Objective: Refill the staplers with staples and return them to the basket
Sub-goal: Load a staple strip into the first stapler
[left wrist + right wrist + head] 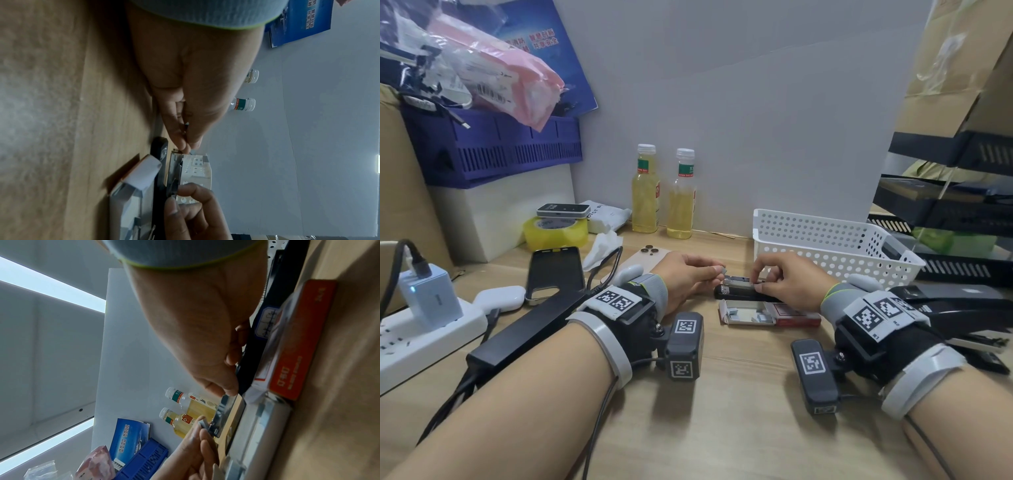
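At the centre of the head view, a small black stapler with its metal staple channel exposed (743, 289) lies on the pale wood-grain counter (722, 411), its length running left to right. The person's right hand (787, 277) sits over the stapler's right part, thumb and fingers curled onto the metal channel; in the right wrist view the thumb tip presses against the channel's near end. The left hand (688, 274) comes in from the left, its grip pinched on a short grey strip of staples (720, 269) held right at the channel's open left end. From the right wrist view the strip looks to be touching the channel's tip, though I cannot tell whether it has entered.

Just below the stapler in the head view lies an open red and white cardboard staple box (770, 315) with a few grey staple strips loose in its tray. Right of centre, beyond the right hand, stands a white perforated plastic basket (825, 236); something grey shows through its far right wall, too hidden to make out. A larger black stapler (962, 315) lies at the right edge, behind the right wrist.

In the middle distance two clear bottles of yellow drink with white caps (662, 195) stand against the grey wall. At the left sit a yellow roll of tape (556, 233) and a white power strip (424, 329).
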The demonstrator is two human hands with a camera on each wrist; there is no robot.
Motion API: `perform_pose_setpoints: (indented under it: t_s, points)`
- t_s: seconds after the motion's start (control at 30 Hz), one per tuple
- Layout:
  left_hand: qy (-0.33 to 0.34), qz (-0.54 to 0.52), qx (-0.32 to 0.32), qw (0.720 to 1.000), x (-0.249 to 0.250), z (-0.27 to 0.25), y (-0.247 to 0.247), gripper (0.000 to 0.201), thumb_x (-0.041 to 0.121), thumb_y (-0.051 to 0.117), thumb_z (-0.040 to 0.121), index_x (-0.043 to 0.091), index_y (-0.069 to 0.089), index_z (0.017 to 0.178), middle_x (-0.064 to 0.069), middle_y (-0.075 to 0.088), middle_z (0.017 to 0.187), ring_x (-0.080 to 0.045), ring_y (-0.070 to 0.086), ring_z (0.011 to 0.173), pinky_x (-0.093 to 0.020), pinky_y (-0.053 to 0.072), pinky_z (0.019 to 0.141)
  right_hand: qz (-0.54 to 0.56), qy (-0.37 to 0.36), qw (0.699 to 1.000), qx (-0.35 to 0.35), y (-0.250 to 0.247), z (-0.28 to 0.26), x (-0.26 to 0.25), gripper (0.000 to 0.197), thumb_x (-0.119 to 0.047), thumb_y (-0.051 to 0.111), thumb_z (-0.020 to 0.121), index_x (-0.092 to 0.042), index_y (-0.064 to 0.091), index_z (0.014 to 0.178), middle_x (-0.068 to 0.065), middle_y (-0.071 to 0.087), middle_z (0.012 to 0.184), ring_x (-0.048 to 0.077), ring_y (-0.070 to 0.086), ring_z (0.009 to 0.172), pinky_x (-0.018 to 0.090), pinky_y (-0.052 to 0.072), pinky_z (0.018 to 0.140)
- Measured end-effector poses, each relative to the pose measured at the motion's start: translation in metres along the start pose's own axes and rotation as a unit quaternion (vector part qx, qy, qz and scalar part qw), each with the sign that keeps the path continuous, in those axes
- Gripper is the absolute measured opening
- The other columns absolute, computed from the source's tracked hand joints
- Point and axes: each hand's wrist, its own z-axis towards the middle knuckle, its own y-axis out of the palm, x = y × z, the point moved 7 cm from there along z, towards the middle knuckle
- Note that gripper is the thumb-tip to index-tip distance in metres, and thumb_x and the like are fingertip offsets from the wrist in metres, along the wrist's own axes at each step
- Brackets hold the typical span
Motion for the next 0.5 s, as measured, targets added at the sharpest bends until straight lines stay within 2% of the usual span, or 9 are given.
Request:
perform_pose_setpoints:
  t_s: [0.17, 0.27, 0.4, 0.5]
  points:
    - [0.003, 0.014, -0.005, 1.000, 0.0002, -0.0003, 0.0003, 0.019, -0.009, 0.065, 0.087, -0.011, 0.067, 0.106, -0.017, 0.070, 0.090, -0.018, 0.070, 0.078, -0.024, 0.059, 0.080, -0.044, -0.024, 0.998, -0.025, 0.0009, 0.0001, -0.0040, 0.008, -0.017, 0.060, 0.094, -0.024, 0.063, 0.096, -0.007, 0.051, 0.060, 0.009, 0.046, 0.051, 0.020, 0.039, 0.052]
    - [0.007, 0.020, -0.007, 1.000, 0.0001, -0.0006, 0.0009, 0.016, -0.009, 0.065, 0.087, -0.010, 0.068, 0.103, -0.017, 0.070, 0.090, -0.019, 0.070, 0.079, -0.024, 0.059, 0.080, -0.047, -0.025, 0.998, -0.026, -0.0002, -0.0001, -0.0024, 0.013, -0.015, 0.057, 0.094, -0.027, 0.063, 0.095, -0.008, 0.046, 0.056, 0.009, 0.041, 0.046, 0.019, 0.037, 0.047]
    - [0.010, 0.036, -0.015, 0.999, 0.0003, -0.0016, 0.0020, 0.012, -0.008, 0.066, 0.086, -0.005, 0.070, 0.097, -0.016, 0.070, 0.089, -0.018, 0.070, 0.078, -0.022, 0.060, 0.078, -0.045, -0.018, 0.998, -0.028, -0.0002, 0.0011, 0.0016, 0.013, -0.015, 0.058, 0.093, -0.027, 0.062, 0.092, -0.009, 0.048, 0.054, 0.007, 0.043, 0.042, 0.017, 0.037, 0.046]
    - [0.011, 0.045, -0.020, 0.999, 0.0005, -0.0019, 0.0023, 0.012, -0.008, 0.066, 0.086, -0.005, 0.070, 0.097, -0.016, 0.070, 0.088, -0.017, 0.070, 0.078, -0.022, 0.059, 0.079, -0.037, -0.012, 0.999, -0.023, 0.0004, 0.0020, 0.0041, 0.011, -0.014, 0.060, 0.092, -0.025, 0.062, 0.090, -0.008, 0.050, 0.055, 0.009, 0.046, 0.047, 0.019, 0.039, 0.050]
